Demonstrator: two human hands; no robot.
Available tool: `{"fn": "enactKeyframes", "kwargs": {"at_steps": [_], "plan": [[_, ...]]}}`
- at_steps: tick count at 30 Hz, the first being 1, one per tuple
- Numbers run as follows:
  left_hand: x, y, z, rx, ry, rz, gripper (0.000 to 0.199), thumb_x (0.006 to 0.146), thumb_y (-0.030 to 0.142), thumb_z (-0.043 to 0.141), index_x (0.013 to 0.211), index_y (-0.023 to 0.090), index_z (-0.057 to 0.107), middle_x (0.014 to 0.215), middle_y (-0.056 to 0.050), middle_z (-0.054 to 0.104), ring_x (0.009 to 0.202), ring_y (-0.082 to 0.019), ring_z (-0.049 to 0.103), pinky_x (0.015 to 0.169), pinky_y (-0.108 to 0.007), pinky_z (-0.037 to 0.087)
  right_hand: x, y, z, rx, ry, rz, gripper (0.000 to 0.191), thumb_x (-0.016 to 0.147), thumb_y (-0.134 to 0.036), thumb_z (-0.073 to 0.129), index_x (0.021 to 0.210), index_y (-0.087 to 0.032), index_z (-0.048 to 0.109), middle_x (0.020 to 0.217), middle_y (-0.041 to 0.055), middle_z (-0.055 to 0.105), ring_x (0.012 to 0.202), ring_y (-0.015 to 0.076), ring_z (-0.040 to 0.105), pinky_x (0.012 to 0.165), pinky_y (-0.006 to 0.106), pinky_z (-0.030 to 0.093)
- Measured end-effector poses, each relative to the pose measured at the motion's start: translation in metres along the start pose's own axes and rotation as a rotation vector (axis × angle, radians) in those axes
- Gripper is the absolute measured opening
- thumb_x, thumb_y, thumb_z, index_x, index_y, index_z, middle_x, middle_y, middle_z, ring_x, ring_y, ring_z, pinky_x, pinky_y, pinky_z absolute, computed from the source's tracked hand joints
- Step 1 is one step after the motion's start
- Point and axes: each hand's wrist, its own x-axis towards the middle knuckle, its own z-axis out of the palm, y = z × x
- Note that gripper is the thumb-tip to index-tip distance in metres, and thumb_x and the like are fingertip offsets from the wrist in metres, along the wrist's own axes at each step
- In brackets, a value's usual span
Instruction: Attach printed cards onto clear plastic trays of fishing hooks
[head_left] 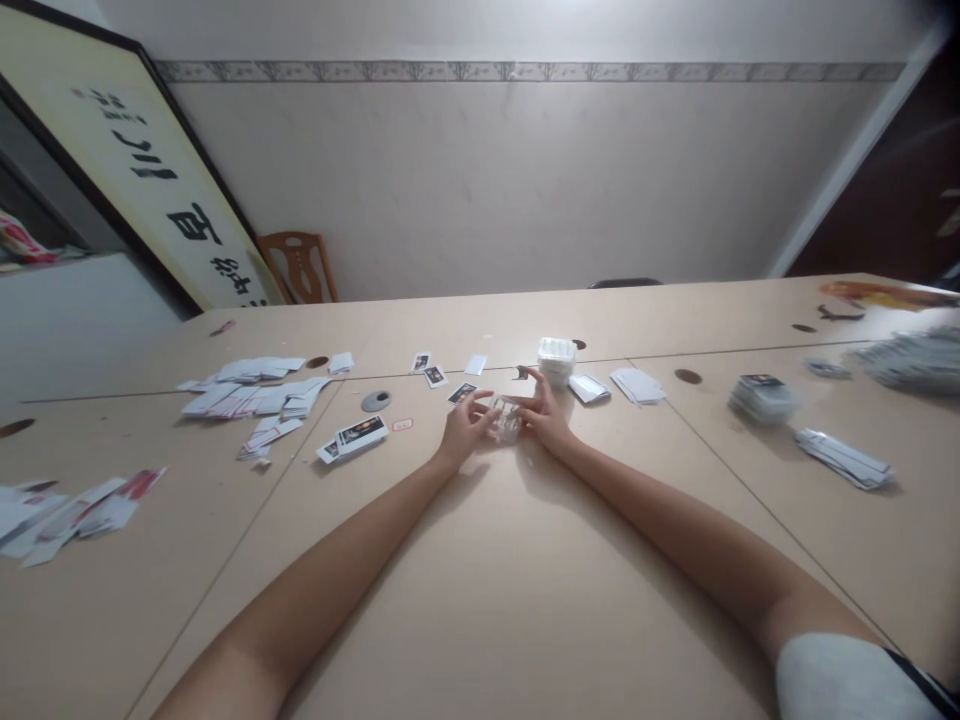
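I see left hand (466,428) and right hand (549,422) gripping a clear box (507,422) between them. Reads mid-handling; contents unclear. Stacked boxes (557,358) sit just beyond, loose cards (435,377) lie unboxed.

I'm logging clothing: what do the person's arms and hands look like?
The left hand and right hand are ungloved, the forearms bare. A pale grey fabric sleeve with a dark stripe shows on the right arm; no left sleeve shows.

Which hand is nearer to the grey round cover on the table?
The left hand. It is to the right of the grey round cover; the right hand is farther right, past the clear case.
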Motion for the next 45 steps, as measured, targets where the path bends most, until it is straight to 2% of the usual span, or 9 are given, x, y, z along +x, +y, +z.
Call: {"fn": "enactKeyframes", "kwargs": {"at_steps": [3,7,10,14,21,25,29,37,45], "plan": [[-0.001,0.004,0.0,-0.085,-0.045,-0.047,0.053,0.077,0.038,0.073,0.122,0.014,0.062,0.076,-0.004,0.069,0.07,-0.019,0.069,0.058,-0.025,0.054,-0.003,-0.004,0.002,-0.062,0.006,-0.022,0.08,0.073,-0.02,0.071,0.142,-0.031,0.033,0.103,0.0051,0.072,0.103,0.0232,0.068,0.078,0.031,0.057],[-0.005,0.01,0.002,-0.158,-0.038,-0.12,0.053,0.075,0.037,0.074,0.121,0.015,0.061,0.083,-0.005,0.069,0.072,-0.021,0.072,0.049,-0.022,0.052,-0.003,-0.008,0.001,-0.187,0.18,-0.097,0.059,0.077,-0.035,0.072,0.13,-0.032,0.045,0.124,0.0064,0.061,0.085,0.0174,0.065,0.06,0.025,0.053],[-0.006,0.011,0.004,-0.21,-0.03,-0.173,0.05,0.076,0.038,0.073,0.118,0.016,0.055,0.09,-0.005,0.068,0.073,-0.023,0.074,0.045,-0.022,0.053,-0.003,-0.009,0.001,-0.262,0.335,-0.214,0.038,0.082,-0.04,0.066,0.116,-0.028,0.053,0.117,0.0053,0.059,0.082,0.0154,0.06,0.062,0.025,0.052],[-0.007,0.012,0.006,-0.255,-0.036,-0.204,0.048,0.074,0.037,0.076,0.112,0.017,0.053,0.089,-0.005,0.067,0.07,-0.022,0.074,0.046,-0.021,0.053,-0.006,-0.011,0.004,-0.326,0.446,-0.332,0.02,0.083,-0.031,0.062,0.102,-0.025,0.058,0.103,0.0047,0.059,0.09,0.0185,0.059,0.069,0.029,0.055],[-0.012,0.019,0.01,-0.341,-0.079,-0.234,0.055,0.07,0.042,0.08,0.109,0.02,0.049,0.084,-0.005,0.07,0.072,-0.022,0.073,0.051,-0.024,0.056,-0.015,-0.012,0.012,-0.419,0.341,-0.371,0.011,0.08,-0.017,0.052,0.087,-0.022,0.059,0.079,0.0008,0.062,0.072,0.0168,0.06,0.069,0.032,0.052],[-0.016,0.023,0.014,-0.373,-0.088,-0.243,0.058,0.069,0.042,0.082,0.113,0.021,0.049,0.083,-0.003,0.069,0.069,-0.02,0.071,0.055,-0.028,0.059,-0.017,-0.011,0.012,-0.479,0.28,-0.339,0.002,0.081,-0.022,0.061,0.082,-0.022,0.063,0.071,-0.0002,0.062,0.063,0.0155,0.055,0.061,0.029,0.047],[-0.018,0.024,0.014,-0.425,-0.113,-0.251,0.056,0.07,0.042,0.081,0.111,0.021,0.049,0.082,-0.003,0.068,0.073,-0.022,0.072,0.06,-0.031,0.06,-0.019,-0.012,0.015,-0.525,0.224,-0.289,0.007,0.083,-0.029,0.065,0.08,-0.022,0.065,0.067,0.0,0.063,0.059,0.0157,0.055,0.057,0.029,0.045],[-0.015,0.019,0.01,-0.559,-0.243,-0.263,0.055,0.068,0.025,0.083,0.111,0.022,0.05,0.107,-0.007,0.067,0.089,-0.023,0.072,0.079,-0.042,0.06,-0.024,-0.017,0.022,-0.629,0.254,-0.257,0.009,0.082,-0.029,0.066,0.079,-0.021,0.068,0.066,0.0007,0.065,0.058,0.0156,0.056,0.057,0.029,0.044],[-0.011,0.017,0.007,-0.629,-0.309,-0.279,0.044,0.078,0.038,0.077,0.108,0.02,0.051,0.104,-0.006,0.067,0.086,-0.024,0.074,0.077,-0.042,0.06,-0.025,-0.018,0.023,-0.673,0.262,-0.292,0.007,0.083,-0.027,0.064,0.079,-0.021,0.067,0.067,0.001,0.064,0.059,0.0157,0.055,0.057,0.029,0.044]]}}
